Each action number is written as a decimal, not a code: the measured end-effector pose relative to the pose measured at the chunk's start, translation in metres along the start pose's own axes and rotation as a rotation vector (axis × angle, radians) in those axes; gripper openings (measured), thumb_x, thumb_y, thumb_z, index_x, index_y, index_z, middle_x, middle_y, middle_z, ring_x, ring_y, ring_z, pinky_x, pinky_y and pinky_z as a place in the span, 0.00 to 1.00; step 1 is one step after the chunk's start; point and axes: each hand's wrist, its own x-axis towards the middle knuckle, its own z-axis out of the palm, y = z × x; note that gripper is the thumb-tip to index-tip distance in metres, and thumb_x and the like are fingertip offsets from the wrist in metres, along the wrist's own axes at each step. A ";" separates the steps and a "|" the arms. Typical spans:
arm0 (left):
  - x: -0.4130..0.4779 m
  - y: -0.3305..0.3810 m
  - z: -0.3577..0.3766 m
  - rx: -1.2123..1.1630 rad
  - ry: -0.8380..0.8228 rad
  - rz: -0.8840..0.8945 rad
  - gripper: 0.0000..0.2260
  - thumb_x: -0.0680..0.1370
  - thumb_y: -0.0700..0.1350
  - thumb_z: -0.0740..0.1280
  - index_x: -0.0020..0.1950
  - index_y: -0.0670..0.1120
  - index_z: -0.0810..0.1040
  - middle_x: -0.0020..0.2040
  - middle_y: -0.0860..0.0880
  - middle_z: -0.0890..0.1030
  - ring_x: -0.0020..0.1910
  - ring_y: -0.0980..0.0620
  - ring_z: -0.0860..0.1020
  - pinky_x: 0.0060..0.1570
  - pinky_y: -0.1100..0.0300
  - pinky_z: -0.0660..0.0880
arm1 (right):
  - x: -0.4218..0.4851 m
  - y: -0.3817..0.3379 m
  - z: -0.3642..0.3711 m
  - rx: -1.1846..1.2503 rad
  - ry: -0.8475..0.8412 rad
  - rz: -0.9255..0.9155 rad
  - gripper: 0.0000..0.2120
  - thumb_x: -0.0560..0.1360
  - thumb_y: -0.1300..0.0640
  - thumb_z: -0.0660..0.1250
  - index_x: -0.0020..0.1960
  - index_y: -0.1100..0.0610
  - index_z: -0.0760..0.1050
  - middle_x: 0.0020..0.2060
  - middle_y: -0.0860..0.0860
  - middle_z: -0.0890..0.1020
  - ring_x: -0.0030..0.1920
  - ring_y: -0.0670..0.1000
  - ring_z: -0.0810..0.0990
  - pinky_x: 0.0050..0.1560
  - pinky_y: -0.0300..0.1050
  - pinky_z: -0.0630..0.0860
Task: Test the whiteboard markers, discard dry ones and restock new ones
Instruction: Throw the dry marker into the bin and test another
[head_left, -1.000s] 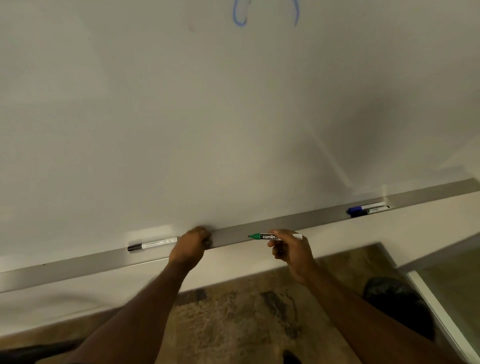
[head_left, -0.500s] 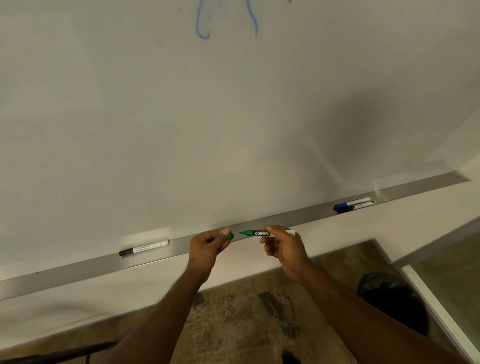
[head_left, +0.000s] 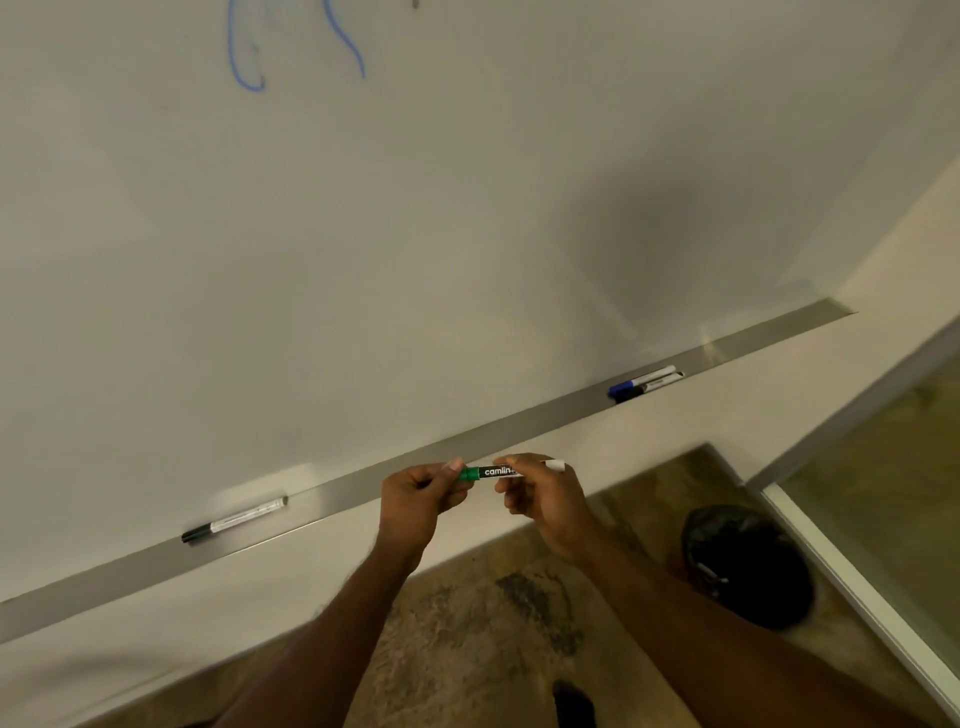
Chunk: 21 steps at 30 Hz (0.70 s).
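Note:
I hold a green whiteboard marker (head_left: 493, 472) level in front of the metal tray (head_left: 519, 434). My right hand (head_left: 543, 496) grips its barrel, and the white end sticks out to the right. My left hand (head_left: 421, 496) pinches the green cap (head_left: 466, 474), which sits on the marker's tip. A black-capped marker (head_left: 234, 519) lies on the tray to the left. A blue marker (head_left: 636, 382) and a black marker (head_left: 657, 384) lie side by side on the tray to the right. Blue scribbles (head_left: 291, 47) mark the whiteboard (head_left: 415, 234) at the top.
A black-lined waste bin (head_left: 748, 564) stands on the brown floor at the lower right, with a marker inside it. A glass partition with a pale frame (head_left: 852, 597) runs along the right edge. The white wall continues below the tray.
My left hand picked up the green cap from the tray, brought it to the marker's tip and now has it on the tip. The view drifted right and upward.

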 end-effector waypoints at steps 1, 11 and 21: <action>0.000 0.001 0.005 0.042 -0.013 0.005 0.07 0.77 0.45 0.69 0.48 0.43 0.84 0.40 0.44 0.86 0.40 0.47 0.85 0.43 0.58 0.82 | -0.001 -0.001 -0.005 0.014 0.010 -0.002 0.11 0.81 0.59 0.61 0.53 0.63 0.81 0.36 0.58 0.83 0.34 0.53 0.79 0.38 0.45 0.78; -0.008 0.017 0.086 0.134 -0.130 -0.007 0.06 0.78 0.44 0.69 0.45 0.43 0.83 0.28 0.47 0.79 0.26 0.52 0.77 0.29 0.62 0.77 | -0.014 -0.010 -0.074 0.289 0.131 0.002 0.12 0.80 0.57 0.63 0.52 0.65 0.80 0.34 0.56 0.84 0.35 0.53 0.81 0.40 0.44 0.81; -0.010 0.001 0.169 0.306 -0.376 -0.064 0.06 0.77 0.43 0.69 0.51 0.42 0.82 0.33 0.45 0.83 0.31 0.49 0.81 0.34 0.62 0.80 | -0.022 -0.013 -0.166 0.267 0.276 0.032 0.09 0.79 0.57 0.65 0.44 0.61 0.80 0.30 0.52 0.80 0.33 0.50 0.77 0.37 0.42 0.78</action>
